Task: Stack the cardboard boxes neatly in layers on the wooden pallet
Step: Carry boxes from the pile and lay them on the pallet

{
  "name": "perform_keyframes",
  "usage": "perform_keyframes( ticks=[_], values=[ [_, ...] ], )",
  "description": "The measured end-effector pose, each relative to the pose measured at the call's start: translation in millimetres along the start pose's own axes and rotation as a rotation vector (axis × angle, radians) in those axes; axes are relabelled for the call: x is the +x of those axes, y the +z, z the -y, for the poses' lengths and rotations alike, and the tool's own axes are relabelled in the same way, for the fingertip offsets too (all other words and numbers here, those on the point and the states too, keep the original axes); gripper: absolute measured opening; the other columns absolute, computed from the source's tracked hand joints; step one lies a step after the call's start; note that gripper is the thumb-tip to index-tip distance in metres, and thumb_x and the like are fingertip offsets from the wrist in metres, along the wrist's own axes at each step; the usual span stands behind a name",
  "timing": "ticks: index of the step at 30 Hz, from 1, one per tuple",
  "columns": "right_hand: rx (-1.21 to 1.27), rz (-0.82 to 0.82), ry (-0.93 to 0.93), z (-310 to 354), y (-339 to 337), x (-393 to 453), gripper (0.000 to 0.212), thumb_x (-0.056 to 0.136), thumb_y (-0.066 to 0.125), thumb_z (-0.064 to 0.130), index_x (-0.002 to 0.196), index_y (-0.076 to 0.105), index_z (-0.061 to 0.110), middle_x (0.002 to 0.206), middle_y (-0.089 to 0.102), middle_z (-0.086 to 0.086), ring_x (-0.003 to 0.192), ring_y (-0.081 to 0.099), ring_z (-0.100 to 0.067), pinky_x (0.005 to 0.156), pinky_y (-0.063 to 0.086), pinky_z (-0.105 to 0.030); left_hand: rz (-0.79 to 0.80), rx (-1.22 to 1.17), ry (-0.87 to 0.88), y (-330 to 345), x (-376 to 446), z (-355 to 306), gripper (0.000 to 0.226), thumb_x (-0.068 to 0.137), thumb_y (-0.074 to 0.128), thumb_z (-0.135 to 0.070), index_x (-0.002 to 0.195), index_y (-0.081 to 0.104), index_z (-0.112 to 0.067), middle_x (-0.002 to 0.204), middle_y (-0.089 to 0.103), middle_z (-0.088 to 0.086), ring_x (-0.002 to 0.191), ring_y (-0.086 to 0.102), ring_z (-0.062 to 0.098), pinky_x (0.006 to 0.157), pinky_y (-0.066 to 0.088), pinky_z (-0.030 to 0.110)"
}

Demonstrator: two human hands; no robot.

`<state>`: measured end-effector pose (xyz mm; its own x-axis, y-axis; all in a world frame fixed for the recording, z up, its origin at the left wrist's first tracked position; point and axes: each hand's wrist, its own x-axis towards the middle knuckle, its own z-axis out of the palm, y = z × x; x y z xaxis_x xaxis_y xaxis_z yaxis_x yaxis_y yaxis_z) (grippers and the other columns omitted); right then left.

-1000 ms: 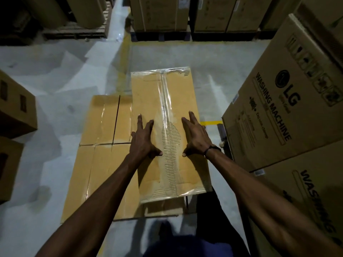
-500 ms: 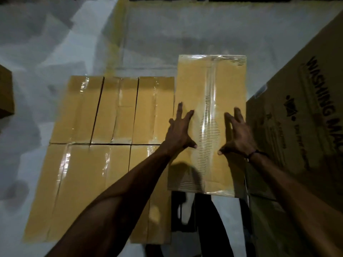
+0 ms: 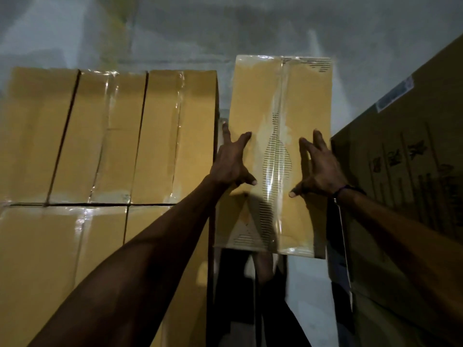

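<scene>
Left hand (image 3: 231,162): fingers spread and straight, palm flat on top of taped cardboard box (image 3: 280,101), outer fingers over its left edge; nothing gripped. Right hand (image 3: 319,169): fingers spread, pressing the same top near the right edge; dark band at wrist. Box: long, taped down the middle, lying just right of stacked boxes (image 3: 105,136), a narrow dark gap between; near end overhanging. Hidden: pallet not visible beneath the layer; what supports the box cannot be told; dim, blurred at the edges. Large printed carton (image 3: 413,171) close on the right, print illegible. Change from half a second ago: view closer and lower, left fingers shifted onto the box's left edge. Both arms extended forward, nearly straight.
</scene>
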<state>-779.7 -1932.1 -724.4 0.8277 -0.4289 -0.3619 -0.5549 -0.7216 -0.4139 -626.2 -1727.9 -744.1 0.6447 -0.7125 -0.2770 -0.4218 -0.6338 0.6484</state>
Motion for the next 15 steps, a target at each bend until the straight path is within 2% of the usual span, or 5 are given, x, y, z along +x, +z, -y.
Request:
perform_keyframes(
  ticks=[3, 6, 9, 13, 15],
  values=[
    [0.003, 0.010, -0.025, -5.9, 24.3, 33.3, 0.159, 0.031, 0.105, 0.043, 0.163, 0.020, 0.018, 0.172, -0.010, -0.006, 0.157, 0.004, -0.033, 0.125, 0.013, -0.058, -0.033, -0.041, -0.037, 6.7, 18.0, 24.7, 0.131, 0.047, 0.102, -0.036, 0.158, 0.033, -0.022, 0.168, -0.012, 0.017, 0.151, 0.020, 0.044, 0.120, 0.030, 0.046],
    [0.022, 0.023, -0.047, -6.9, 48.1, 63.3, 0.161, 0.029, 0.104, 0.045, 0.163, 0.020, 0.017, 0.172, -0.009, -0.007, 0.157, 0.003, -0.033, 0.123, 0.018, -0.062, -0.044, -0.026, -0.078, 9.1, 31.9, 48.0, 0.127, 0.049, 0.102, -0.030, 0.157, 0.036, -0.022, 0.168, -0.001, 0.018, 0.150, 0.024, 0.042, 0.117, 0.032, 0.044],
    [0.024, 0.036, -0.066, -7.7, 66.8, 87.0, 0.161, 0.029, 0.104, 0.046, 0.163, 0.020, 0.017, 0.172, -0.009, -0.008, 0.157, 0.002, -0.034, 0.123, 0.018, -0.062, -0.046, -0.021, -0.123, 13.0, 43.3, 67.9, 0.126, 0.050, 0.102, -0.025, 0.157, 0.036, -0.021, 0.169, 0.000, 0.016, 0.149, 0.026, 0.040, 0.114, 0.034, 0.043],
    [0.020, 0.037, -0.076, -12.4, 85.5, 108.0, 0.161, 0.028, 0.104, 0.046, 0.163, 0.022, 0.016, 0.172, -0.006, -0.009, 0.157, 0.004, -0.033, 0.124, 0.018, -0.059, -0.033, -0.025, -0.117, 22.6, 60.3, 96.9, 0.131, 0.046, 0.103, -0.028, 0.157, 0.035, -0.018, 0.168, 0.002, 0.020, 0.151, 0.023, 0.039, 0.117, 0.032, 0.040],
    [0.024, 0.041, -0.077, -14.6, 89.3, 114.8, 0.159, 0.029, 0.104, 0.045, 0.162, 0.024, 0.015, 0.172, -0.005, -0.009, 0.157, 0.004, -0.034, 0.124, 0.019, -0.061, -0.020, -0.025, -0.127, 26.9, 67.2, 106.5, 0.133, 0.046, 0.103, -0.032, 0.158, 0.033, -0.018, 0.168, 0.004, 0.021, 0.151, 0.021, 0.040, 0.118, 0.031, 0.042]
  ],
)
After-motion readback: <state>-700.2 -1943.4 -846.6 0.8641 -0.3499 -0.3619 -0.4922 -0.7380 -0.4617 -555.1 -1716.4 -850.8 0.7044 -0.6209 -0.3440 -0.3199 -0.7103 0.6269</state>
